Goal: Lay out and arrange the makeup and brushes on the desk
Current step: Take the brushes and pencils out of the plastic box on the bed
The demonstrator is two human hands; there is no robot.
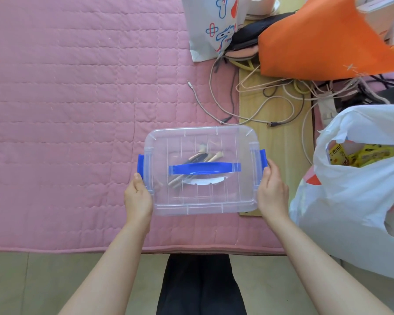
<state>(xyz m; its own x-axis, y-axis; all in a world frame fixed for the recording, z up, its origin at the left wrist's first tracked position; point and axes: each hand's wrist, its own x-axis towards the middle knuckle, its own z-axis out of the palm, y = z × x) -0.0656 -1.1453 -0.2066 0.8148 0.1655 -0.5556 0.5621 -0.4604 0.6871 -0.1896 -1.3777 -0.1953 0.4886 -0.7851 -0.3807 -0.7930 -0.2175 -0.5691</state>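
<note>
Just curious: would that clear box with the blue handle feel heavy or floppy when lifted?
Probably light: the clear box shows only a few brushes inside. Its ribbed lid looks stiff. The loose brushes may slide or roll if it tilts.

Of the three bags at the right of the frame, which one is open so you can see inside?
The white plastic bag nearest the right hand: its mouth gapes, showing yellow packets. The orange bag and the printed white bag show nothing inside.

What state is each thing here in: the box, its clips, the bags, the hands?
Box: lid on, brushes inside.
Handle: lying flat on the lid.
Left clip: flipped outward.
Right clip: flipped outward.
Left hand: gripping the box's left end.
Right hand: gripping the box's right end.
White bag: open, yellow packets showing.
Cable: loose, plug free.
</note>
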